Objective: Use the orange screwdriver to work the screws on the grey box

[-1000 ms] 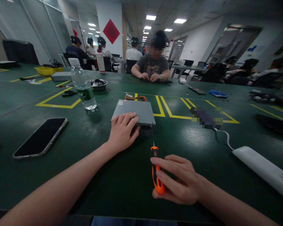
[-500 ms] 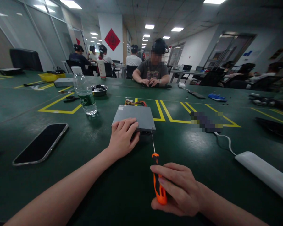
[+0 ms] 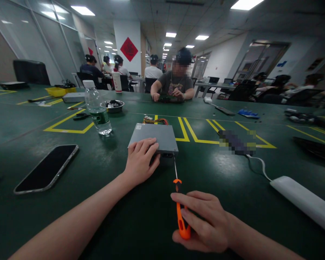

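Observation:
A grey metal computer power supply (image 3: 157, 135) lies flat on the green table, its coloured cables (image 3: 157, 121) bunched behind it. My left hand (image 3: 142, 159) grips its near left part, fingers on the top and thumb along the front side. In my right hand (image 3: 206, 220) is an orange and black screwdriver (image 3: 182, 224), held by its handle between thumb and fingers. The shaft points away from me, and its tip meets the front face of the power supply near the right corner. Whatever the tip touches is too small to make out.
Left of the power supply stand a water bottle (image 3: 99, 112) and a metal bowl (image 3: 115, 106) of small parts. A phone (image 3: 47, 168) lies nearer on the left. At right are a blurred-out device (image 3: 235, 142) and a white power bank (image 3: 300, 198). A co-worker (image 3: 174, 83) sits opposite.
The screwdriver handle has turned about its axis in my right hand, with the tip staying at the corner. My left hand keeps its place. The co-worker now handles a dark flat object.

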The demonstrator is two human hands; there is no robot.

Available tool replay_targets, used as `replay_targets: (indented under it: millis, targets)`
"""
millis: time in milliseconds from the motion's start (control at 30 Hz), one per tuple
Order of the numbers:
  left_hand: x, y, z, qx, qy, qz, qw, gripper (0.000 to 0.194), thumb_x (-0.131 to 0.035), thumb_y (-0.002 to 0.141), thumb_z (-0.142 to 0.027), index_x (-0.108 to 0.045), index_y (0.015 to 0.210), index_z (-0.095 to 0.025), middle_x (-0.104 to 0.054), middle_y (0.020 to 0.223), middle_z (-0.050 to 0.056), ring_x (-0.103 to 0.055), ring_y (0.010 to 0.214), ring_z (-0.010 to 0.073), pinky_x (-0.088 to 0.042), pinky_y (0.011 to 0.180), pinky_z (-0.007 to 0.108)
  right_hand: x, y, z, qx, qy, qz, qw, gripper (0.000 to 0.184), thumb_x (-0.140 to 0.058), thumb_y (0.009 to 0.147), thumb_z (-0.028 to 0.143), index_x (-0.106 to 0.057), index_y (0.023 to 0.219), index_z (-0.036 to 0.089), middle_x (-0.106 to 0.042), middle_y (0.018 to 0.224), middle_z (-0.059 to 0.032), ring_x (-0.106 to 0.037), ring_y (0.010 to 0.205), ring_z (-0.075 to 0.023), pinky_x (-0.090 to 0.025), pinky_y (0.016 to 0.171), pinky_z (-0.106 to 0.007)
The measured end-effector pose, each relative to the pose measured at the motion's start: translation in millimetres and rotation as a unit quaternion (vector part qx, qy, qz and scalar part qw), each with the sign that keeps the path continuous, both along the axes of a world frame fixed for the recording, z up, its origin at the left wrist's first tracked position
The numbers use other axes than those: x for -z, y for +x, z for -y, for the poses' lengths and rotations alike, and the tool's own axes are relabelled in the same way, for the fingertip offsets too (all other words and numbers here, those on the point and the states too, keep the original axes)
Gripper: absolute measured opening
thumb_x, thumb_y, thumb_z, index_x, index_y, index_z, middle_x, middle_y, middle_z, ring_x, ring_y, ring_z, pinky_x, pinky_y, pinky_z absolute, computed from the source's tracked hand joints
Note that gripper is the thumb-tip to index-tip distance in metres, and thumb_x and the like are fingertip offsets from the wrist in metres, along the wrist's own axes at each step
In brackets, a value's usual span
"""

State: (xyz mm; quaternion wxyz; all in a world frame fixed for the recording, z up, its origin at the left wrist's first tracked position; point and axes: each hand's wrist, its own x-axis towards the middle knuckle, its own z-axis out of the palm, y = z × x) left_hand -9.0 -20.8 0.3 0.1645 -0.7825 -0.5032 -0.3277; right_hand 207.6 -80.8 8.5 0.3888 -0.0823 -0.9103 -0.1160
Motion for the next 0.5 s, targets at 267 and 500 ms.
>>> replay_targets:
  millis: [267,500]
  targets:
    - [-0.2,0,0,0.001,-0.001,-0.004,1.000,0.025,-0.046,0.086,-0.030,-0.051,0.110,-0.023,-0.056,0.123,0.006,-0.047,0.114,0.0235,-0.030,0.088,0.042,-9.4,-2,2,-0.002,-0.007,0.057,0.998,0.032,-0.035,0.094,0.033,-0.058,0.100,0.012,-0.065,0.088,-0.0131,-0.064,0.075,-0.0175,-0.051,0.062,-0.029]
    - [0.0,0,0,0.002,-0.005,0.000,1.000,0.026,-0.046,0.086,-0.030,-0.051,0.110,-0.023,-0.055,0.124,0.006,-0.047,0.114,0.0241,-0.030,0.088,0.042,2.1,-2,2,0.000,-0.036,-0.001,0.999,0.035,-0.044,0.091,0.043,-0.048,0.098,0.009,-0.066,0.092,-0.0158,-0.065,0.070,-0.0150,-0.052,0.063,-0.027]
